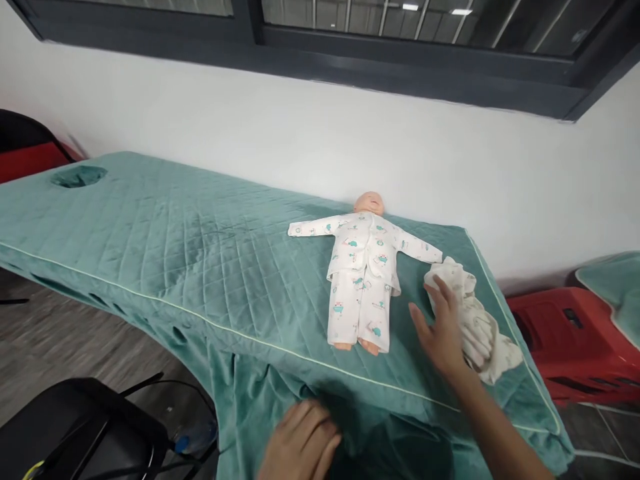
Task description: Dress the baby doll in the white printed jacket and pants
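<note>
A baby doll (369,201) lies on its back on a green quilted bed cover (225,260), its head by the wall. It wears a white printed jacket (367,243) with both sleeves stretched outward, and matching trousers (357,310); its feet show below the cuffs. My right hand (440,327) is open, fingers apart, between the doll's legs and a crumpled white cloth (477,327); the fingertips overlap the cloth in view, and contact is unclear. Low in front of the bed's near edge is my left hand (303,441), fingers loosely bent, with nothing visible in it.
A face hole (79,176) is at the bed's far left end. A red plastic stool (575,333) stands to the right, with green fabric (617,287) on it. At lower left is a black chair (75,427). A white wall (280,127) with a dark-framed window runs behind the bed.
</note>
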A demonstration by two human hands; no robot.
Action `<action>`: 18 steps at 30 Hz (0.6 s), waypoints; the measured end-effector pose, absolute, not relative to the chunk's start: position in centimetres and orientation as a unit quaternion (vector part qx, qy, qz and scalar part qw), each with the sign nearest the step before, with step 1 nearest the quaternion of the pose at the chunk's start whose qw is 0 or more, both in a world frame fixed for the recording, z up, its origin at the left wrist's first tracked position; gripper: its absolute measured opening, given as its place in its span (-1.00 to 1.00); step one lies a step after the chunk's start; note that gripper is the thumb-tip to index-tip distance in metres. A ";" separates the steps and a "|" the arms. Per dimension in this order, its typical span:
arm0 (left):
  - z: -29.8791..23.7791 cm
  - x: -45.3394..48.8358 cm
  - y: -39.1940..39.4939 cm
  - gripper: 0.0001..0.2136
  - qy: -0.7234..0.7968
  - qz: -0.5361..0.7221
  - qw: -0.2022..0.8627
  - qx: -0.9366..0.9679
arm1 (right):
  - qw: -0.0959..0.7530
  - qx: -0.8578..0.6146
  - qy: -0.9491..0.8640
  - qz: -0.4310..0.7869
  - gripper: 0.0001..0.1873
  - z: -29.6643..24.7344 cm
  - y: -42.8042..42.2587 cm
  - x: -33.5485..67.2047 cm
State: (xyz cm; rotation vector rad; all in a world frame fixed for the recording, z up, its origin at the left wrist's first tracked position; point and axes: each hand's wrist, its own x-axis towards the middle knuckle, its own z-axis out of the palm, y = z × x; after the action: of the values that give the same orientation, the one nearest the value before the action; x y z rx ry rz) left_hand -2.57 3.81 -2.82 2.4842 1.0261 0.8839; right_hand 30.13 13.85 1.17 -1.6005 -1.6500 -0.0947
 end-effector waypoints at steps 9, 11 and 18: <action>6.5 11.5 30.8 -0.77 0.410 0.494 0.165 0.749 | 0.568 -0.626 -0.505 0.173 -0.52 2.2 32.7 27.3; 6.2 12.8 36.5 -0.77 0.438 0.441 0.162 0.767 | 0.566 -0.618 -0.502 0.213 -0.55 2.7 35.4 27.7; 3.4 14.1 42.0 -0.68 0.420 0.374 0.196 0.803 | 0.514 -0.567 -0.613 0.196 -0.68 1.9 36.9 28.5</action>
State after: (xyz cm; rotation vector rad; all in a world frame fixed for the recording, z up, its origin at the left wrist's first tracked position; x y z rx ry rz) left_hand 14.11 41.96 3.40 2.2508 1.1780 1.0465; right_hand 28.53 36.89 1.86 -1.3637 -1.4722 0.4703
